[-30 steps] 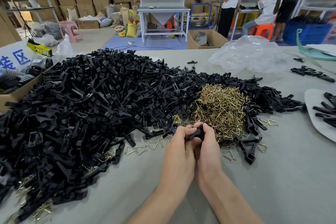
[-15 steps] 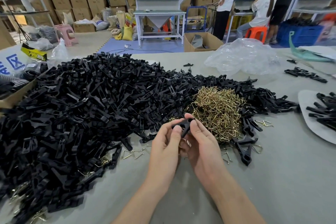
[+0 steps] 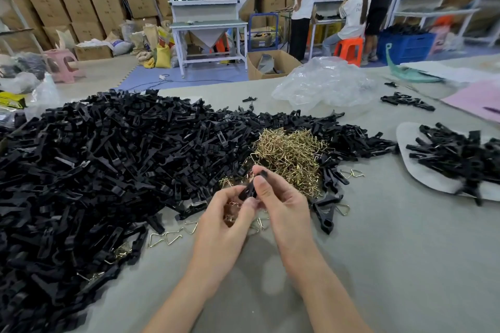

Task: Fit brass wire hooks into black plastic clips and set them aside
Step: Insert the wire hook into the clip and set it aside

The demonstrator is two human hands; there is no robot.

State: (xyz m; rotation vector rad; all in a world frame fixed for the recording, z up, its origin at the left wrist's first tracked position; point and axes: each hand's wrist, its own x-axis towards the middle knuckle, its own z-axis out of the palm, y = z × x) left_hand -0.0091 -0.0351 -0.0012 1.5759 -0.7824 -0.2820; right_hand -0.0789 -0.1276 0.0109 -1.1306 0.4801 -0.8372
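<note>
Your left hand (image 3: 224, 224) and right hand (image 3: 284, 205) pinch one black clip (image 3: 250, 189) between curled fingertips, its long axis slanting up-right toward the brass hook pile (image 3: 289, 157) just beyond, nearer your right.

Bare table (image 3: 405, 251) offers passage at the near right; the clip heap (image 3: 94, 170) blocks the left, the hook pile (image 3: 289, 154) ahead.

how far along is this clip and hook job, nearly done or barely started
Early, it seems. Done: a small batch of clips lies set aside on the sheet at right. In hand: the left hand and right hand pinch one black clip between them. Left: a huge clip pile and a heap of brass hooks wait on the table.
</note>
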